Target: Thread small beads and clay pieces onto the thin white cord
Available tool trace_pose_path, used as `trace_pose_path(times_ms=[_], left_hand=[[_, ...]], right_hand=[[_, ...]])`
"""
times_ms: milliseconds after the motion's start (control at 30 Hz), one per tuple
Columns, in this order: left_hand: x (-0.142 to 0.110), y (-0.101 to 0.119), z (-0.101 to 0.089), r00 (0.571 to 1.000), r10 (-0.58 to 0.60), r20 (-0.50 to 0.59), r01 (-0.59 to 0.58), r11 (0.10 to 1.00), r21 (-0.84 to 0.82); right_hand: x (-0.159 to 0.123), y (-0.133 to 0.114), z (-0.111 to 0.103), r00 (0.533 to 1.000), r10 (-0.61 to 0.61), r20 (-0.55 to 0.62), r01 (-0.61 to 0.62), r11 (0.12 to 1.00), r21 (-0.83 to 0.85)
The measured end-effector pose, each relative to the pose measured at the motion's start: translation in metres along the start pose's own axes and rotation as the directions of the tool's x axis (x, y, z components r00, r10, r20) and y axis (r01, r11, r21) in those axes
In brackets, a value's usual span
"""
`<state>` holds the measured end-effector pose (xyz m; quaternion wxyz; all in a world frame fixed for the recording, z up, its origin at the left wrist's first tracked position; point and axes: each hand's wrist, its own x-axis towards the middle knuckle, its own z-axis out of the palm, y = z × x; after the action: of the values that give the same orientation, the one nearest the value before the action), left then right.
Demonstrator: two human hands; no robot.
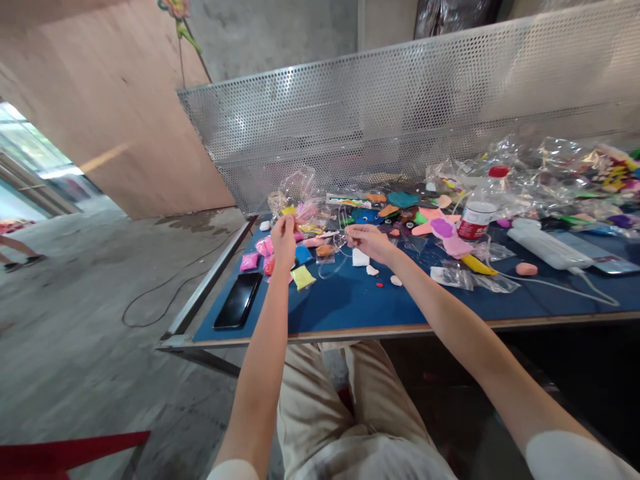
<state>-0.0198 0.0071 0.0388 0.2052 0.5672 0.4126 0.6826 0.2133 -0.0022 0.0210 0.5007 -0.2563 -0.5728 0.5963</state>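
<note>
L hand (284, 235): grip together, load unclear, beside pink packets (264, 246) | R hand (369, 241): grip together, load unclear, by clear plastic (341, 241) on desk (350, 308) | risk: plastic snags fingers, drags small white pieces (372, 270) out of place

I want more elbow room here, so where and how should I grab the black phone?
Probably by the long edges of the black phone, near the middle, coming from above: it lies flat and slim on the blue tabletop, with nothing on its dark screen.
</note>
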Motion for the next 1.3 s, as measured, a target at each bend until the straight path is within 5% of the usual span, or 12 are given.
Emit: trace_pose_path(times_ms=[67, 167, 400, 800, 967, 1100, 1300], left_hand=[[-0.006, 0.002, 0.006, 0.973, 0.015, 0.229, -0.019, 1.000, 0.015], [-0.022, 0.007, 0.019, 0.874, 0.036, 0.484, -0.027, 0.999, -0.025], [-0.035, -0.008, 0.037, 0.902, -0.036, 0.430, 0.123, 0.977, -0.175], [-0.029, -0.009, 0.035, 0.907, -0.114, 0.405, 0.220, 0.950, -0.223], [-0.031, -0.008, 0.034, 0.917, -0.040, 0.396, 0.121, 0.976, -0.182], [-0.033, -0.003, 0.033, 0.919, 0.028, 0.394, 0.010, 0.996, -0.094], [-0.034, 0.009, 0.025, 0.825, 0.247, 0.509, -0.350, 0.930, 0.116]], right_hand=[[-0.004, -0.005, 0.000, 0.979, 0.100, 0.176, -0.114, 0.991, 0.069], [-0.008, -0.010, 0.003, 0.944, 0.205, 0.257, -0.252, 0.954, 0.165], [-0.005, -0.005, 0.006, 0.895, 0.356, 0.270, -0.418, 0.881, 0.221], [-0.006, 0.003, 0.010, 0.968, 0.178, 0.177, -0.191, 0.980, 0.058], [-0.005, 0.003, 0.010, 0.978, 0.167, 0.122, -0.177, 0.982, 0.071], [-0.004, 0.000, 0.008, 0.952, 0.274, 0.137, -0.298, 0.932, 0.208], [-0.004, -0.005, 0.005, 0.889, 0.442, 0.115, -0.457, 0.854, 0.250]])
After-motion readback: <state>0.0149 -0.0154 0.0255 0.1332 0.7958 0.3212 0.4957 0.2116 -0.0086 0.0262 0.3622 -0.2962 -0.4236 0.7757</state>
